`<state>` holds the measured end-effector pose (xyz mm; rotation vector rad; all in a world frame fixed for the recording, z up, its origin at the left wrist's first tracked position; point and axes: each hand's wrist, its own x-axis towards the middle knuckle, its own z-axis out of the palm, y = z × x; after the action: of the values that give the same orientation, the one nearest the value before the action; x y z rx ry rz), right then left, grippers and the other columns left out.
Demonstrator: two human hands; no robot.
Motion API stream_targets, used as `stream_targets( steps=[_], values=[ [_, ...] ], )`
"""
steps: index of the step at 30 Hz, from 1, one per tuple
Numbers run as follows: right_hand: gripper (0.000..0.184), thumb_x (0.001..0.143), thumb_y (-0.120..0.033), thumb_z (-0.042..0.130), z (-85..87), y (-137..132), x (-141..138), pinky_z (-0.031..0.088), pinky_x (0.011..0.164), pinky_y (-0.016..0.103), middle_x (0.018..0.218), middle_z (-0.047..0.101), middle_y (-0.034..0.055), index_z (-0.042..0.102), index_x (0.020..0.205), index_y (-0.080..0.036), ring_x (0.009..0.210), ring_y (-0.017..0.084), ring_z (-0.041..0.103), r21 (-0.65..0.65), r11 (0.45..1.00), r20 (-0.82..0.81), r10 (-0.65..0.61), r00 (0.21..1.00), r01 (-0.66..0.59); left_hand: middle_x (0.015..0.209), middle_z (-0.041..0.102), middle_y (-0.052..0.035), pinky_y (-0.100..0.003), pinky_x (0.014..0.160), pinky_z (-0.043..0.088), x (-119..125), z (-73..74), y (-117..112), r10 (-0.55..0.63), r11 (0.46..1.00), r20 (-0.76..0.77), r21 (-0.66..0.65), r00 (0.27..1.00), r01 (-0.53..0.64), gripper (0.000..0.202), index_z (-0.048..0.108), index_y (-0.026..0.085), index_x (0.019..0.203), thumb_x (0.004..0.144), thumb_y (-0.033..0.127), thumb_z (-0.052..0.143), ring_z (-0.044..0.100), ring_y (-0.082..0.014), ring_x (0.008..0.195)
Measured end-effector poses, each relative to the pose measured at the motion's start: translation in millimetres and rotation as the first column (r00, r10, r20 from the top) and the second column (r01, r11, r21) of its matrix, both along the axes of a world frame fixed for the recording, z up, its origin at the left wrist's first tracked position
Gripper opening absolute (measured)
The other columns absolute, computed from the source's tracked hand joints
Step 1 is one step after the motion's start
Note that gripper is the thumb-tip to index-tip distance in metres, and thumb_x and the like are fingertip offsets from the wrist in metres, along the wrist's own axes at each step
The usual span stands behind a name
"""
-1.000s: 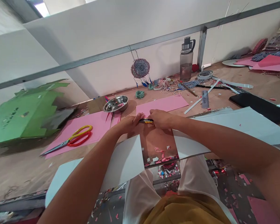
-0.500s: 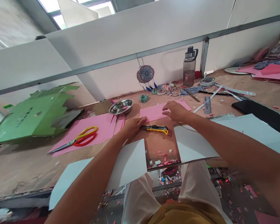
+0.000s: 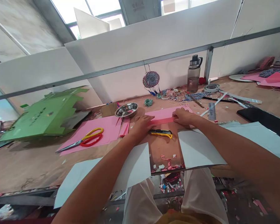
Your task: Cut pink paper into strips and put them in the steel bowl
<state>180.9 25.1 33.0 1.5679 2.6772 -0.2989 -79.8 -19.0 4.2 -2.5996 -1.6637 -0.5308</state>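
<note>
Both my hands grip the near edge of a pink paper sheet (image 3: 164, 113) lying on the brown table. My left hand (image 3: 142, 125) pinches its left end, my right hand (image 3: 183, 116) pinches the right end, and a narrow strip of the edge (image 3: 162, 121) lifts or folds between them. A yellow and black utility knife (image 3: 161, 133) lies on the table just in front of my hands, untouched.
White sheets (image 3: 200, 146) overhang the table's near edge on both sides. Yellow and red scissors (image 3: 86, 139) rest on a larger pink sheet to the left, near a steel bowl (image 3: 126, 109) and a green box (image 3: 45, 115). A water bottle (image 3: 193, 74), dreamcatcher (image 3: 151, 79), cords and ruler (image 3: 212, 111) lie behind.
My hands let go of the utility knife, which now lies on the table. Both hands moved forward to the pink sheet and took hold of its near edge.
</note>
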Motion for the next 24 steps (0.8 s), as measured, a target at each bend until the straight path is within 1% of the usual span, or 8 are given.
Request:
stream_targets(
  steps=[4,8,11,13,17,19,21,24],
  values=[
    [0.022,0.081,-0.019,0.053,3.8,-8,-6,0.033,0.074,0.03,0.107,0.069,0.01,0.067,0.098,-0.019,0.1,0.024,0.056,0.048,0.997,-0.04,0.068,0.997,-0.066,0.12,0.068,-0.0093,-0.037,0.101,0.044,7,4.7,0,-0.055,0.998,-0.005,-0.008,0.998,0.055,0.039,0.066,0.021,0.123,0.09,0.04,0.061,0.061,-0.0251,0.112],
    [0.019,0.082,-0.018,0.05,-0.7,-10,-17,0.031,0.078,0.033,0.099,0.071,0.008,0.068,0.091,-0.019,0.097,0.023,0.058,0.119,0.99,-0.101,0.092,0.991,-0.08,0.103,0.073,-0.0066,-0.03,0.088,0.047,10,12.7,-3,-0.038,0.989,0.032,-0.142,0.999,0.042,0.025,0.075,0.023,0.103,0.091,0.036,0.058,0.065,-0.0211,0.098],
    [0.023,0.085,-0.022,0.051,-6.7,-9,-21,0.032,0.086,0.037,0.11,0.069,0.0103,0.069,0.099,-0.02,0.107,0.026,0.055,0.254,0.964,-0.205,0.133,0.97,-0.078,0.094,0.074,-0.0055,-0.028,0.081,0.046,5,24.6,-7,0.068,0.982,0.084,-0.181,0.994,-0.052,0.022,0.077,0.022,0.093,0.09,0.034,0.059,0.065,-0.02,0.089],
    [0.032,0.085,-0.025,0.053,-8.9,-8,-21,0.031,0.093,0.042,0.126,0.062,0.0126,0.066,0.115,-0.022,0.117,0.03,0.049,0.373,0.928,-0.291,0.116,0.95,0.001,0.084,0.074,-0.0044,-0.026,0.073,0.045,-5,34.5,-10,0.19,0.973,0.168,-0.165,0.967,-0.162,0.025,0.077,0.02,0.086,0.088,0.037,0.059,0.064,-0.0189,0.08],
    [0.054,0.085,-0.028,0.055,-6.6,-10,-20,0.027,0.101,0.051,0.147,0.043,0.0142,0.049,0.138,-0.023,0.131,0.036,0.034,0.525,0.82,-0.403,0.004,0.915,0.227,0.063,0.067,-0.0012,-0.023,0.053,0.036,-41,46.8,-17,0.441,0.895,0.429,-0.146,0.788,-0.421,0.038,0.074,0.016,0.074,0.086,0.048,0.056,0.057,-0.0147,0.06],
    [0.055,0.086,-0.029,0.053,-4.2,-12,-20,0.027,0.102,0.052,0.147,0.042,0.0145,0.047,0.14,-0.022,0.133,0.037,0.032,0.537,0.799,-0.428,-0.018,0.903,0.271,0.062,0.066,-0.0011,-0.023,0.049,0.034,-63,45.0,-18,0.544,0.832,0.519,-0.234,0.659,-0.503,0.041,0.072,0.015,0.075,0.084,0.052,0.058,0.055,-0.0137,0.056],
    [0.052,0.086,-0.029,0.052,-2.4,-11,-24,0.03,0.101,0.052,0.142,0.047,0.0155,0.049,0.137,-0.02,0.13,0.036,0.036,0.508,0.82,-0.448,-0.01,0.894,0.263,0.066,0.068,-0.0032,-0.023,0.048,0.035,-82,38.5,-16,0.633,0.773,0.518,-0.373,0.575,-0.514,0.039,0.07,0.015,0.073,0.083,0.051,0.059,0.056,-0.0141,0.056],
    [0.042,0.086,-0.026,0.053,-0.6,-3,-37,0.036,0.1,0.047,0.128,0.058,0.0159,0.057,0.126,-0.016,0.121,0.032,0.047,0.438,0.888,-0.45,0.078,0.89,0.144,0.073,0.072,-0.0073,-0.023,0.049,0.038,-99,26.6,-13,0.681,0.732,0.498,-0.452,0.537,-0.509,0.035,0.069,0.016,0.075,0.085,0.047,0.058,0.062,-0.0162,0.06]
  ],
)
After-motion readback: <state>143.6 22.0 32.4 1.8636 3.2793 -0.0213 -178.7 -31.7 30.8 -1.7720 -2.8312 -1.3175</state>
